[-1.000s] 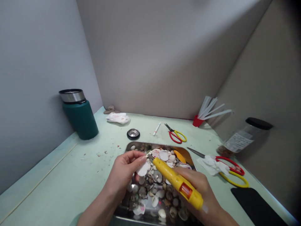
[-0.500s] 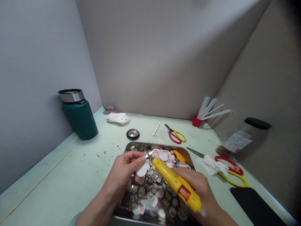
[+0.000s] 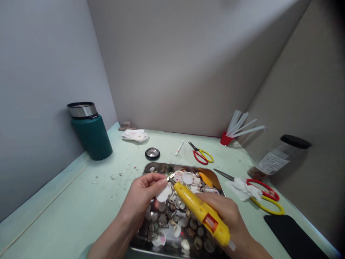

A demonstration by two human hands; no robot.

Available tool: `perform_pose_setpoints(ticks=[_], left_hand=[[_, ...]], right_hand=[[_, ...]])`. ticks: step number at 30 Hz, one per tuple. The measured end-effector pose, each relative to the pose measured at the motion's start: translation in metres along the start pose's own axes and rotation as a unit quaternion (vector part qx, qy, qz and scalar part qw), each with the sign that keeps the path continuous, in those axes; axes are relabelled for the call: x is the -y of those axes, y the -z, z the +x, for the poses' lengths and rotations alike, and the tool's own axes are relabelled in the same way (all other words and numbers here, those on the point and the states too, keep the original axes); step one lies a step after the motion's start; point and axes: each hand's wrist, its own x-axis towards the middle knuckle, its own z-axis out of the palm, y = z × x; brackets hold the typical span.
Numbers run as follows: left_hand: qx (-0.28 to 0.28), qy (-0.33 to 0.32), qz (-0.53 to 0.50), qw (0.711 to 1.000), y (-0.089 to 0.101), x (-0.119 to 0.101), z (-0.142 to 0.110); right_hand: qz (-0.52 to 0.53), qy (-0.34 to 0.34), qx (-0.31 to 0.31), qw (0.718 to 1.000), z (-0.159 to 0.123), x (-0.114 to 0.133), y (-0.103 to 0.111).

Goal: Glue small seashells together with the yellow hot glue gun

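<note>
Over a metal tray (image 3: 140, 248) of seashells (image 3: 177, 230), my left hand (image 3: 142, 194) pinches a small, flat silvery piece (image 3: 170, 176) between thumb and forefinger. Just below that thumb is a white scallop shell (image 3: 163, 194); whether the hand holds it too, I cannot tell. My right hand (image 3: 223, 208) is wrapped round a yellow hot glue gun (image 3: 199, 208), with a clear glue stick poking out of its back end. The gun's nozzle (image 3: 171, 180) meets or nearly meets the silvery piece. Metal clips (image 3: 156, 235) lie among the shells near the tray's front.
A green bottle (image 3: 93, 138) stands at left, its lid (image 3: 152, 153) behind the tray. Small scissors (image 3: 201, 154), a white marker (image 3: 179, 148) and larger scissors (image 3: 265, 189) lie around. At right are a red cup of glue sticks (image 3: 226, 139), a jar (image 3: 275, 162) and a black phone-like slab (image 3: 293, 233).
The glue gun has shifted very slightly, its body a touch to the left. My left hand and the silvery piece keep their place.
</note>
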Motion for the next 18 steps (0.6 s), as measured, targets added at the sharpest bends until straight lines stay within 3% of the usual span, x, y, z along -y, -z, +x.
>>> perform_pose_setpoints(ticks=[6, 18], left_hand=[[-0.003, -0.002, -0.002, 1.000, -0.0004, 0.0002, -0.0006], [-0.011, -0.002, -0.003, 1.000, -0.0023, -0.0024, -0.0005]], right_hand=[[0.005, -0.009, -0.019, 1.000, 0.0021, 0.0027, 0.0024], [0.007, -0.019, 0.009, 1.000, -0.0031, -0.0026, 0.0006]])
